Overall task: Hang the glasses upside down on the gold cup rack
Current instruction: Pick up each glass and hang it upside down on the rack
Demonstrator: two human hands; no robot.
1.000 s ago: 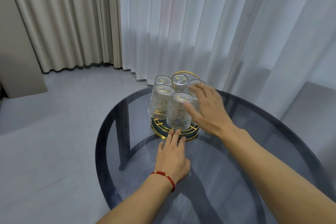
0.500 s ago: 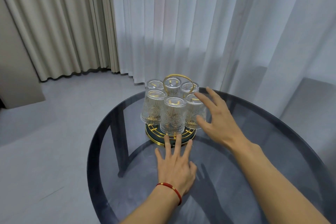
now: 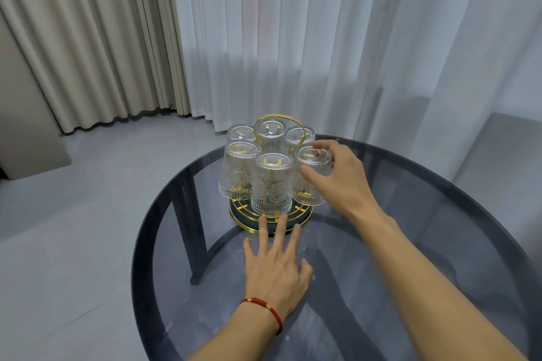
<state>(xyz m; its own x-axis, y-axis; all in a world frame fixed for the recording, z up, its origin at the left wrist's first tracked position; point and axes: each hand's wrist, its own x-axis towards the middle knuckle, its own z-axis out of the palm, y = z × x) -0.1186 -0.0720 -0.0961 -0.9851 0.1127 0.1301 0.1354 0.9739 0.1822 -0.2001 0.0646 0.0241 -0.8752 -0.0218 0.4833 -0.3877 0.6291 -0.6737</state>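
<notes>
The gold cup rack [image 3: 305,215] stands on the far side of the round table, a gold loop handle at its top. Several clear ribbed glasses hang upside down on it. My right hand [image 3: 340,182] wraps around the front right glass [image 3: 312,162], thumb in front and fingers behind its raised base. The front middle glass [image 3: 272,184] and the left glass [image 3: 238,170] hang untouched. My left hand [image 3: 275,269] lies flat on the table, fingers spread, fingertips touching the front rim of the rack's dark base.
The round dark glass table [image 3: 440,258] has black legs showing through its top. White sheer curtains [image 3: 322,38] hang close behind it, beige curtains [image 3: 88,38] to the left. Grey floor [image 3: 73,214] lies to the left of the table.
My right hand moved from hovering open beside the rack to closing around the front right glass. The left hand stayed flat at the rack's base. The camera drew a little closer.
</notes>
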